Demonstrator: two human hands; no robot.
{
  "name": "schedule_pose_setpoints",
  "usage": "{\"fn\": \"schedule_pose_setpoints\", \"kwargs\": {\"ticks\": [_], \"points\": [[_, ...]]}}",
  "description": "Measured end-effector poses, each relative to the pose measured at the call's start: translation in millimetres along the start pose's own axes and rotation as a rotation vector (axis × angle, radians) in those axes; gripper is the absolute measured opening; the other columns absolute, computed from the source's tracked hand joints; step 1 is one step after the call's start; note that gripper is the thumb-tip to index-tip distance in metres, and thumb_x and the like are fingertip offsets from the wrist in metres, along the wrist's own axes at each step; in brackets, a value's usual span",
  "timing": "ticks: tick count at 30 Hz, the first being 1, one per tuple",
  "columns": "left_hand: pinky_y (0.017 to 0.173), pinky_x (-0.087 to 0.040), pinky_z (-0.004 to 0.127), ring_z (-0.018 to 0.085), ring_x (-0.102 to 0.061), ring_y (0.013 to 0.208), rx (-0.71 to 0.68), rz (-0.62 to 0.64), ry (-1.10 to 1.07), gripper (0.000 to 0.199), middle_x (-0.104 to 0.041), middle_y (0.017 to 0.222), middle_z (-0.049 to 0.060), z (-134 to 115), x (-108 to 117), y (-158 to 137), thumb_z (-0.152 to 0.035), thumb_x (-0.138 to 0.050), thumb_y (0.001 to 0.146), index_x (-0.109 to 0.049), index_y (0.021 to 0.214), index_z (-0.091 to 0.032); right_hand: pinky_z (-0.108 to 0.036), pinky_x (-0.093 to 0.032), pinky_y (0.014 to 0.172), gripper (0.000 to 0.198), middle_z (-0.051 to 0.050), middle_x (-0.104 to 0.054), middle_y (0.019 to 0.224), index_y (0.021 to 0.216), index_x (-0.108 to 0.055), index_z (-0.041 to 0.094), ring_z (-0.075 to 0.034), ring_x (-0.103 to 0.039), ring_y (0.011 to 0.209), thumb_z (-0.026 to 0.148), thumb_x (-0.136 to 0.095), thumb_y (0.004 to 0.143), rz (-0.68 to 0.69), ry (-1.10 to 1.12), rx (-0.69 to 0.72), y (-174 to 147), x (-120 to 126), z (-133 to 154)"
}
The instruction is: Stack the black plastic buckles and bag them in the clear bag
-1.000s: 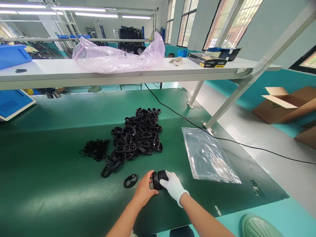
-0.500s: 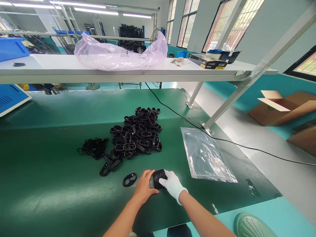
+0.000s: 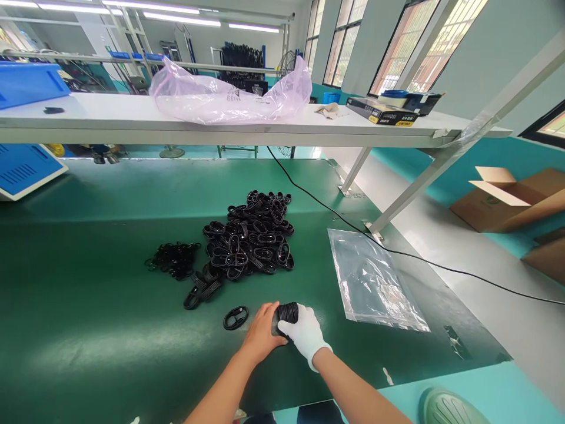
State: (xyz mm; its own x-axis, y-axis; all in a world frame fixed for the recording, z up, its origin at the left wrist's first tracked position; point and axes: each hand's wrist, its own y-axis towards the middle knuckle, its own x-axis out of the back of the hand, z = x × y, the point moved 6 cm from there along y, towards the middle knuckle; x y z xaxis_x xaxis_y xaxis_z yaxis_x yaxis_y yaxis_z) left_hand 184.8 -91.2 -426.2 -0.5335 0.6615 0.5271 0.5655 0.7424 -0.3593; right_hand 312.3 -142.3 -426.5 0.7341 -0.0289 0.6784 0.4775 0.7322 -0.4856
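Observation:
A row of coiled black cables (image 3: pixel 288 312) stands pressed together near the front of the green table. My bare left hand (image 3: pixel 263 331) is curved against its left side, thumb and fingers at its edges. From the right, my right hand (image 3: pixel 305 333), in a white glove, grips the same row, with its thumb across the front. The glove hides part of the cables. One single coiled cable (image 3: pixel 235 318) lies flat just left of my left hand. Farther back is a large heap of coiled black cables (image 3: pixel 251 238), and left of it a smaller pile of thin black loops (image 3: pixel 174 259).
A clear plastic bag (image 3: pixel 375 280) lies to the right, beside a long black cord (image 3: pixel 326 206) crossing the table (image 3: pixel 110 318). Above the back runs a white shelf (image 3: pixel 212 136) carrying a pink plastic bag (image 3: pixel 229 97). An open cardboard box (image 3: pixel 498 203) stands on the floor.
My right hand has turned a little and its thumb has shifted left across the cable row. The whole view has also moved slightly. My left hand stays at the row.

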Motion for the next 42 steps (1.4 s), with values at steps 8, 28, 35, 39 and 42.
{"fn": "schedule_pose_setpoints", "kwargs": {"ticks": [8,28,35,39,42], "points": [[0.072,-0.043,0.025,0.013,-0.057,0.077,0.013,0.020,-0.238,0.017,-0.062,0.079,0.001,9,-1,5,-0.012,-0.046,0.069,-0.057,0.081,-0.018,-0.030,-0.045,0.077,0.048,-0.009,-0.053,0.098,0.102,-0.056,0.019,-0.022,-0.058,0.085,0.040,-0.060,0.060,0.007,-0.006,-0.002,0,2,-1],[0.068,-0.042,0.026,0.013,-0.053,0.070,-0.016,0.067,-0.144,0.011,-0.056,0.076,-0.001,-1,9,8,-0.018,-0.050,0.067,-0.056,0.077,-0.019,-0.030,-0.045,0.072,0.042,-0.011,-0.054,0.098,0.094,-0.054,0.018,-0.023,-0.059,0.086,0.039,-0.060,0.058,0.018,-0.080,-0.039,0,3,2],[0.084,-0.037,0.031,0.020,-0.047,0.103,0.111,-0.219,0.394,0.043,-0.055,0.112,0.002,15,87,-26,-0.010,-0.040,0.073,-0.053,0.110,-0.029,-0.030,-0.046,0.069,0.036,-0.011,-0.053,0.100,0.091,-0.055,0.019,-0.022,-0.059,0.080,0.036,-0.059,0.059,0.058,-0.102,-0.070,-1,5,4],[0.087,-0.034,0.038,0.027,-0.042,0.113,0.082,-0.005,0.569,0.073,-0.047,0.125,0.005,23,87,-29,0.000,-0.044,0.058,-0.045,0.123,-0.033,-0.031,-0.046,0.069,0.032,-0.011,-0.053,0.098,0.088,-0.055,0.018,-0.021,-0.059,0.077,0.033,-0.058,0.059,0.070,-0.092,-0.063,-4,5,6],[0.076,-0.040,0.035,0.028,-0.050,0.101,0.167,-0.026,0.525,0.065,-0.050,0.114,0.009,18,75,-27,-0.011,-0.052,0.060,-0.045,0.123,-0.026,-0.031,-0.046,0.070,0.033,-0.012,-0.053,0.098,0.089,-0.055,0.018,-0.022,-0.059,0.077,0.034,-0.057,0.060,0.072,-0.073,-0.054,-5,6,7]]}}
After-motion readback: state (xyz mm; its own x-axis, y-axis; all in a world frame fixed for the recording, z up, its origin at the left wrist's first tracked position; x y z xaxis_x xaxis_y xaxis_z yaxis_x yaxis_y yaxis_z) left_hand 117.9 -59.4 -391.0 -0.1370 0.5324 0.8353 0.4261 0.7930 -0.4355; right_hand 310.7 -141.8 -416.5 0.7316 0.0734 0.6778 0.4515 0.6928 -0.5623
